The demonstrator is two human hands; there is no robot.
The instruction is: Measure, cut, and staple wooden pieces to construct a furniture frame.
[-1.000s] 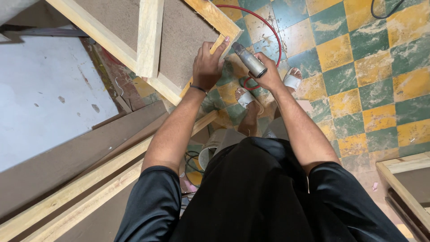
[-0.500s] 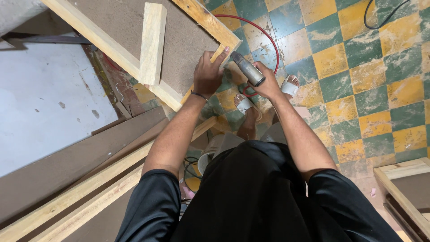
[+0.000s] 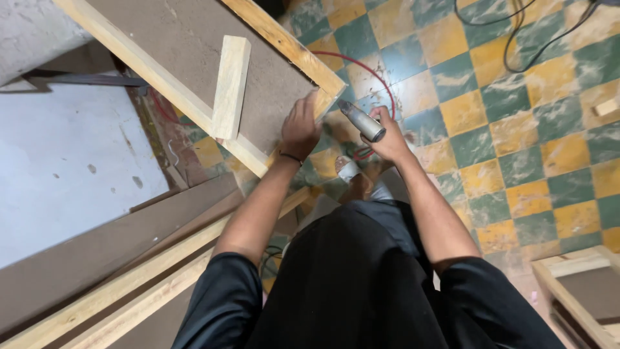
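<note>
My left hand (image 3: 301, 127) presses flat on the corner of a wooden frame (image 3: 284, 42) backed with brown board (image 3: 174, 39). In my right hand (image 3: 391, 137) is a grey metal air tool (image 3: 361, 120), its nose pointed at the frame's corner just right of my left fingers. A red hose (image 3: 365, 67) loops over the floor behind the tool. A loose short wooden slat (image 3: 230, 85) lies across the board, left of my hands.
The floor has green and yellow checkered tiles (image 3: 516, 129). Long wooden battens (image 3: 142, 284) run along the lower left beside a pale grey slab (image 3: 64, 168). Another framed panel (image 3: 581, 291) sits at the lower right. Black cables (image 3: 536, 32) lie at the top right.
The view has shifted, so the frame and my hands sit lower in the picture. Both hands keep their hold at the frame's corner, the tool still aimed there.
</note>
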